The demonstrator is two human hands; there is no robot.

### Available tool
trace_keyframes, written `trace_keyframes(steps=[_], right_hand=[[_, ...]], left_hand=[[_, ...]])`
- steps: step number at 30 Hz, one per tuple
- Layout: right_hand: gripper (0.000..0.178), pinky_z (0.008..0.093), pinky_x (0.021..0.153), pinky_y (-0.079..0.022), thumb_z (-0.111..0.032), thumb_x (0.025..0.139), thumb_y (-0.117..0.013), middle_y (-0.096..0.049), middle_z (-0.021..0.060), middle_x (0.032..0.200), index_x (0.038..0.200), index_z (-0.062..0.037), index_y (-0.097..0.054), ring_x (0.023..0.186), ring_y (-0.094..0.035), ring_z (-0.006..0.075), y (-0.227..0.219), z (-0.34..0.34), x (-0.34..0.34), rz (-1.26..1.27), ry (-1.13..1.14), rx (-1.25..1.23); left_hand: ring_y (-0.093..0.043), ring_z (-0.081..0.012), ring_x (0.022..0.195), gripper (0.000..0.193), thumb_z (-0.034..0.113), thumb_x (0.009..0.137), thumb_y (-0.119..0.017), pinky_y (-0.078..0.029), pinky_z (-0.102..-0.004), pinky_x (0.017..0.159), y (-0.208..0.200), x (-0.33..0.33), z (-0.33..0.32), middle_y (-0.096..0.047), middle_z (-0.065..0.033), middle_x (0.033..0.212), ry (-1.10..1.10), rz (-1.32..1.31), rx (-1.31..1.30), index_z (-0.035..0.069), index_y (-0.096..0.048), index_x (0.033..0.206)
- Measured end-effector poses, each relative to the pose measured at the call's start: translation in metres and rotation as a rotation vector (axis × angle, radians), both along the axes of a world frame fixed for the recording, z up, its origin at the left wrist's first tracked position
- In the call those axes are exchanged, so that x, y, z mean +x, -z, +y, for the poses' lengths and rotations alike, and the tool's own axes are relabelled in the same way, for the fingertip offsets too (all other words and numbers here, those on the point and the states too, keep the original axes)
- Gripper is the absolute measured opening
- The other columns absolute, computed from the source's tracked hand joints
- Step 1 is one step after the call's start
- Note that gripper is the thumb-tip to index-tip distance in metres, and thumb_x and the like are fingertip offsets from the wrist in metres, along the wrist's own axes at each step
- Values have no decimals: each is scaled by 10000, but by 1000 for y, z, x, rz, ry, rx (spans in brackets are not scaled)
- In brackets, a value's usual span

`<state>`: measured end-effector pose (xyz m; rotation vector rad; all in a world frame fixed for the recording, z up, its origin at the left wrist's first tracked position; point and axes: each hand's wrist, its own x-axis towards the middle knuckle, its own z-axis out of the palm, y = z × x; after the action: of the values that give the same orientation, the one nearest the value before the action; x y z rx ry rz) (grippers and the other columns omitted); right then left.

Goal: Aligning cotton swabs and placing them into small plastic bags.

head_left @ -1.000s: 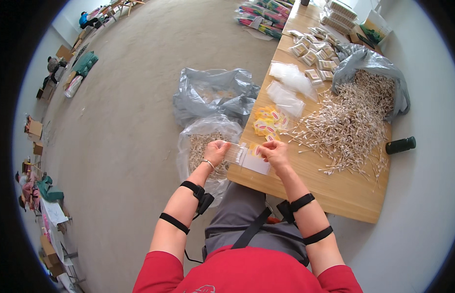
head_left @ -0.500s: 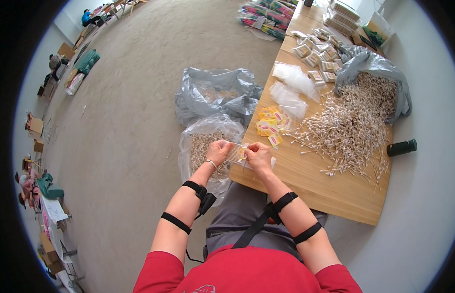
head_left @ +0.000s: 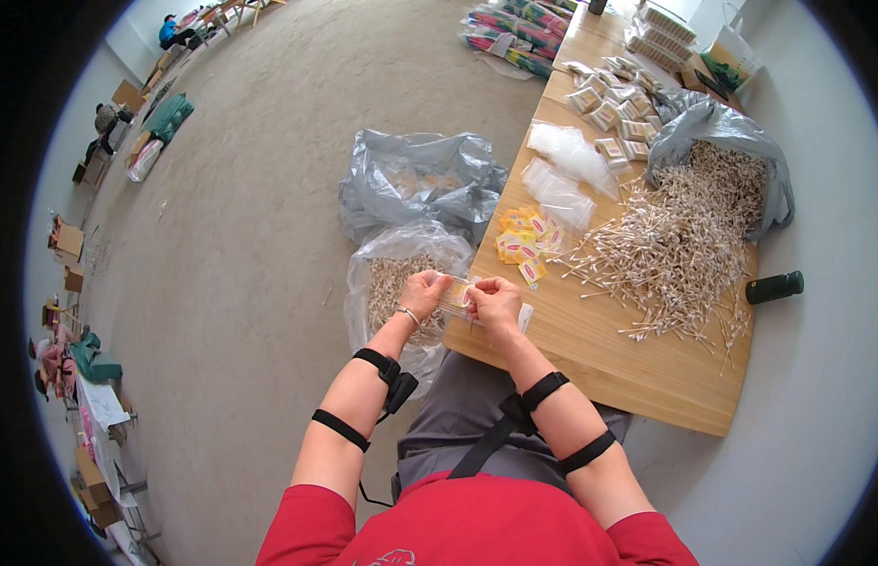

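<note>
At the table's near left corner, my left hand [head_left: 422, 293] is closed on a small clear packet of cotton swabs [head_left: 453, 298]. A yellow-and-white printed card [head_left: 461, 294] lies against the swabs inside or on the packet; I cannot tell which. My right hand [head_left: 496, 304] pinches the packet's right end, fingers and thumb pressed together. Just beyond my hands several loose yellow cards [head_left: 520, 247] lie in a small heap. To the right spreads a big pile of loose cotton swabs [head_left: 679, 250], spilling from a grey plastic bag [head_left: 778, 174].
Clear plastic sleeves [head_left: 562, 193] and filled swab packets [head_left: 613, 108] lie farther along the wooden table [head_left: 590, 330]. A dark green bottle [head_left: 775, 287] is at its right edge. Left of the table stand an open clear bag of swabs [head_left: 392, 283] and a grey bag [head_left: 373, 193].
The yellow card has shifted left over the swabs between my hands and shows more. Both hands remain almost in the same place.
</note>
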<state>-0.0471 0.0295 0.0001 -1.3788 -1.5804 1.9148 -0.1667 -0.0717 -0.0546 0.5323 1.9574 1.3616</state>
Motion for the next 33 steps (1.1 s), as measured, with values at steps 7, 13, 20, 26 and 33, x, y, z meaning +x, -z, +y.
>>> trace_keyframes(steps=[7,13,20,26,33], right_hand=[[188,351,660,-513,-118,768,-685,-633,109,837,928,-26,-655,738,-643,224,4,-18,5,-127,-80,429],[180,404,758,-487,-173,784,-672,-597,97,934,938,-81,-658,857,-622,285,-5,-17,22,-236,-172,652],[153,415,742,-493,-213,799,-655,-602,85,959,905,-104,-642,867,-625,289,-3,-11,16,-292,-286,632],[244,391,919,-399,-129,797,-601,-542,73,1128,1041,-135,-622,1103,-469,282,-1,48,41,-345,-182,1154],[406,427,1049,-283,-233,817,-615,-452,88,1302,1203,-126,-549,1272,-351,290,3,131,110,-478,-356,1275]], left_hand=[[-522,-62,629,194,198,885,-622,-435,-244,569,-3,1,0,-632,7,722,6,-12,26,14,-671,849],[-531,-67,635,216,226,882,-626,-442,-247,571,0,0,-6,-637,1,728,-5,-9,38,16,-670,851],[-556,-70,657,225,239,890,-619,-462,-245,582,-2,-1,2,-633,-1,743,12,-39,5,21,-663,858],[-568,-78,651,222,250,906,-609,-472,-241,577,8,-7,-8,-631,-1,751,-2,-173,44,37,-650,856],[-578,-88,672,238,251,887,-629,-475,-251,610,4,-11,-3,-649,-16,773,24,-165,13,15,-664,877]])
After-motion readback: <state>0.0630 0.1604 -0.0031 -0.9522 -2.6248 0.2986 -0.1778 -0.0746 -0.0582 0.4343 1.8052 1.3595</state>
